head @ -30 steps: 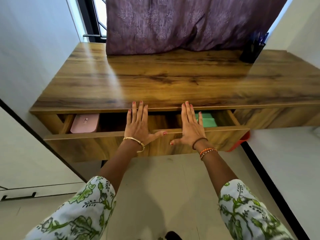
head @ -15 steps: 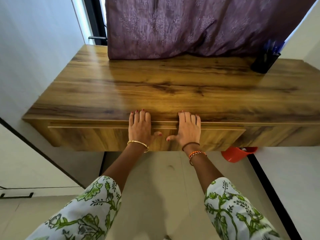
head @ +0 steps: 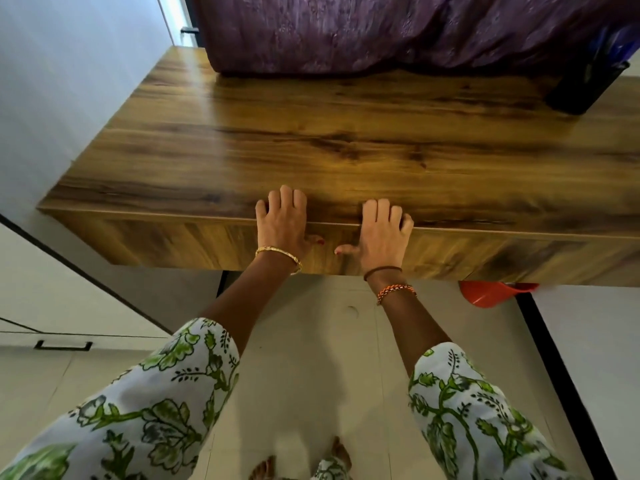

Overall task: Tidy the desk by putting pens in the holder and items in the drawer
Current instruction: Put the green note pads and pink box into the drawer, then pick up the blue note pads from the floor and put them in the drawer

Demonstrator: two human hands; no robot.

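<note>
Drawer (head: pixel 214 244) now pushed flush; a second ago open. I rest left hand (head: pixel 282 220), right hand (head: pixel 382 230) on surface (head: pixel 346 147) edge, fingers curled, gripping nothing. Tidying looks done.

Surroundings beyond the desk, as we see them

We note a purple curtain (head: pixel 381 29) hanging along the far side, its crumpled hem resting on the wood; a red plastic object (head: pixel 491 294) on the floor at the right, half hidden; pale floor tiles (head: pixel 311 341) with a small round mark; a white cabinet front (head: pixel 52 306) at the left bearing a black handle (head: pixel 63 345); a white wall (head: pixel 69 64) at the left; a strip of window frame (head: pixel 183 19) beside the curtain; a black stripe (head: pixel 554 375) along the white surface at the right.
</note>
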